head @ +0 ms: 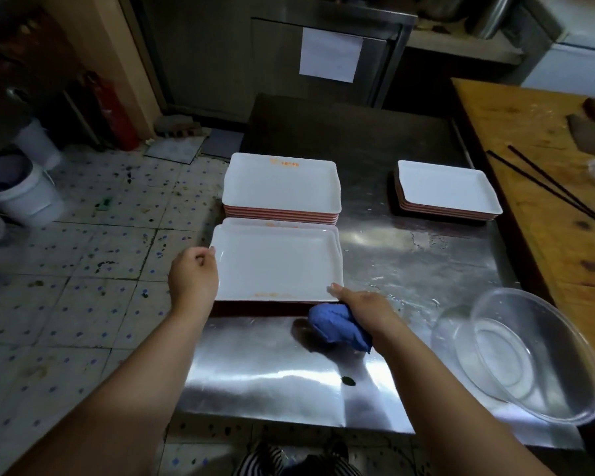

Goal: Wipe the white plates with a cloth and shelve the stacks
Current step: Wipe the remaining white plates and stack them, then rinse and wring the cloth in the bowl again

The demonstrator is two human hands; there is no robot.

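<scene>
The white rectangular plate (275, 262) with faint orange markings is lying atop a short stack at the left edge of the stainless steel table (409, 255). The left hand (193, 273) is gripping its left rim. The right hand (364, 309) is clenching a crumpled blue cloth (337, 326) just beside the plate's near right corner, thumb touching the rim.

No text can be read. Orange printing on the far plate stack (284, 162) and near plate (272, 294) is too blurred; the paper sheet (329, 55) looks blank.
</scene>
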